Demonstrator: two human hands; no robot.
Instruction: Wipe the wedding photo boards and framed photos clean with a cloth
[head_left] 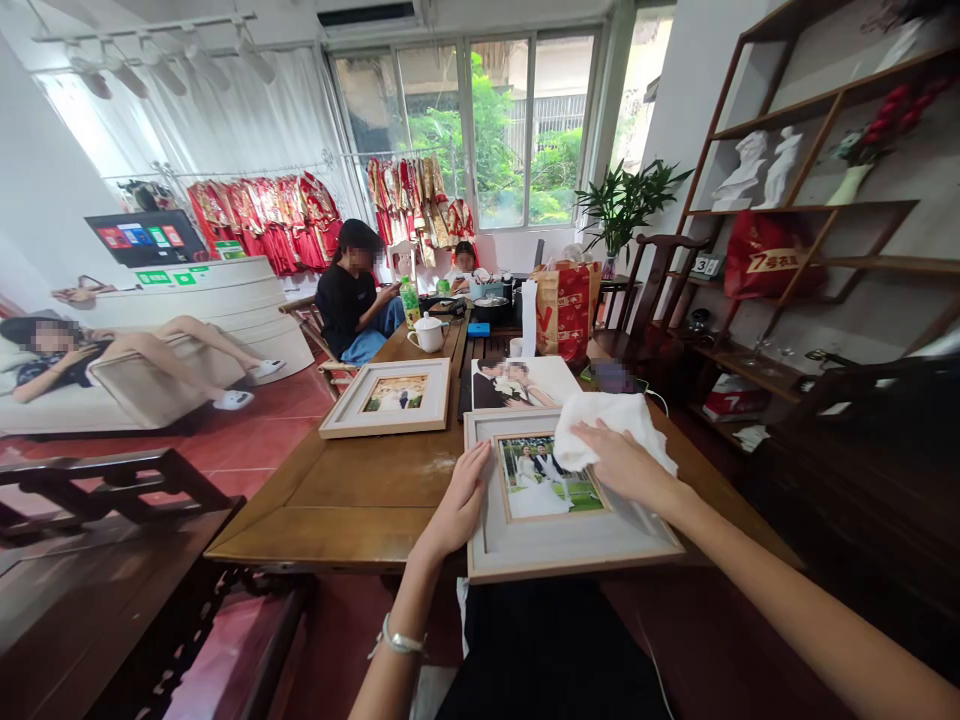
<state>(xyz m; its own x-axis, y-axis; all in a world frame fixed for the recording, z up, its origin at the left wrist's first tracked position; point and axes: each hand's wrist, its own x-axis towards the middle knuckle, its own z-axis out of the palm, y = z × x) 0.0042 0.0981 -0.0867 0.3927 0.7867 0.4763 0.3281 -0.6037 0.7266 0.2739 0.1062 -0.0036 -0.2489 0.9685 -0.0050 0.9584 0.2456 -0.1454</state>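
A picture frame (555,542) with a pale border and a wedding photo (544,490) of two people on grass lies at the table's front edge. My left hand (465,498) grips the frame's left side, fingers close together along its edge. My right hand (621,462) presses a white cloth (604,412) onto the frame's upper right part; the cloth covers that corner and part of the glass. Just behind the frame is a large photo print (521,384) of a couple, partly hidden by cloth and frame. A second framed photo (345,420) lies flat to the left.
On the wooden table (330,500) stand a white teapot (428,334), a green-labelled bottle (409,300) and a red-and-tan bag (566,310). A phone (611,376) with a cable lies behind the cloth. A person (360,290) sits at the table's left side; another reclines on a sofa (142,390).
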